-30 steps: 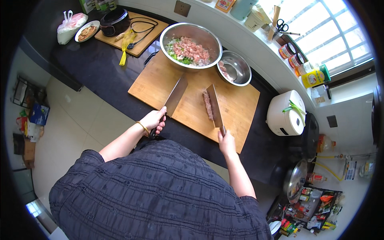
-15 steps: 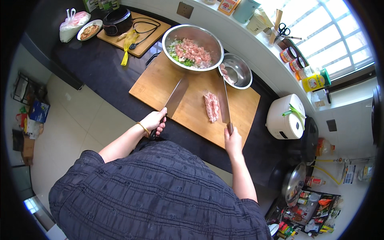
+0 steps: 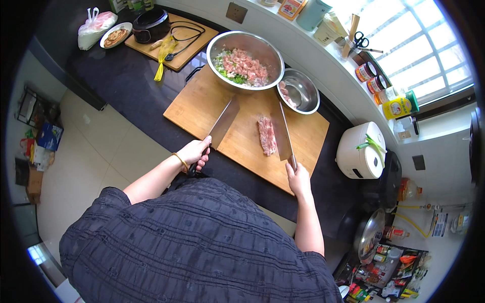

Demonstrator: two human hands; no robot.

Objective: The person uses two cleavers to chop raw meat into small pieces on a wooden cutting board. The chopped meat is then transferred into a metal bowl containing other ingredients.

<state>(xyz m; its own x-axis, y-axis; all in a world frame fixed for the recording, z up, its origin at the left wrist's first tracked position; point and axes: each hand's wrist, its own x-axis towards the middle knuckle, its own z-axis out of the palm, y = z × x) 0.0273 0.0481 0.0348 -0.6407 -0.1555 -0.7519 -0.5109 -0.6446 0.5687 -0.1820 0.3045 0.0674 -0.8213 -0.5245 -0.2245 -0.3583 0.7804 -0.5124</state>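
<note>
My left hand is closed round the dark handle of a cleaver, whose broad blade rests over the left part of the wooden cutting board. In my right hand is a second cleaver, its blade pointing away from me, just right of the meat. Between the two blades lies a flattened strip of chopped pink meat. At the board's far edge stands a large steel bowl with minced meat, chopped greens and white bits. A smaller steel bowl beside it holds some meat pieces.
A second board at the back left carries a black appliance, a cord and a yellow bag. To the right stands a white rice cooker with green onion on its lid. Jars line the windowsill.
My right hand and its cleaver have shifted slightly right and toward me. The blade's far tip has come away from the small bowl's rim. My left hand stays put.
</note>
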